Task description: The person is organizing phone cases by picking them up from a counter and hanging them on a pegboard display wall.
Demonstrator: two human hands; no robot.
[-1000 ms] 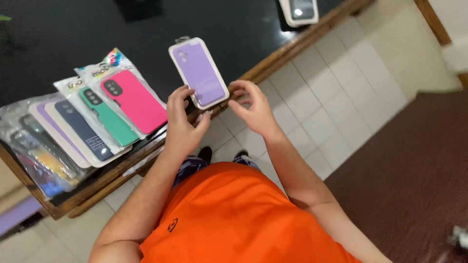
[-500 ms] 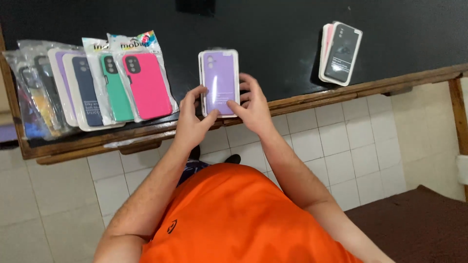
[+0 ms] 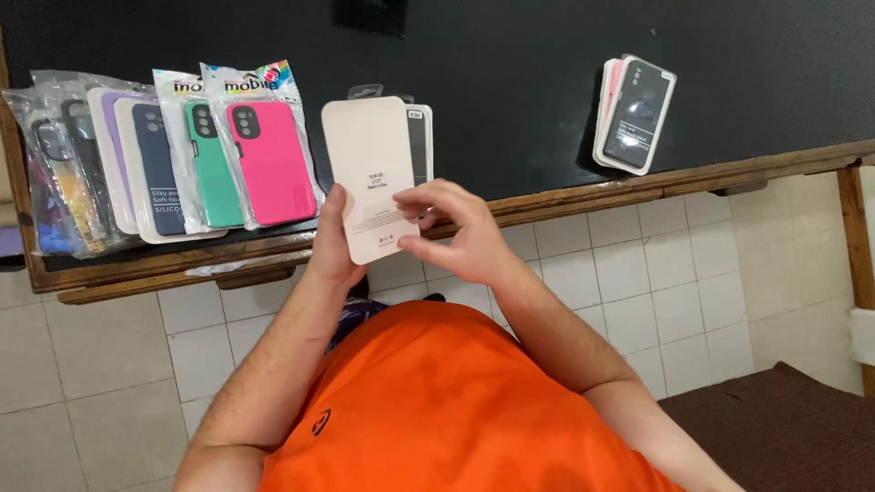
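Observation:
My left hand (image 3: pixel 332 244) grips the lower left edge of a white packaged phone case (image 3: pixel 367 173), held upright over the table's front edge with its plain white back facing me. My right hand (image 3: pixel 453 228) rests its fingertips on the pack's lower right corner. A second pack with a dark case (image 3: pixel 420 137) shows just behind the white one on its right side; which hand bears it is hidden. Both forearms reach forward from my orange shirt.
A black table top with a wooden front edge (image 3: pixel 638 187). At left lies a fanned row of packaged cases: pink (image 3: pixel 270 159), green (image 3: pixel 213 166), navy (image 3: pixel 158 169) and others. A small stack of cases (image 3: pixel 635 114) lies at right. White floor tiles below, brown mat (image 3: pixel 784 424) at lower right.
The pack I hold showed its purple case front before; it now shows its white back. A dark pack has appeared behind it.

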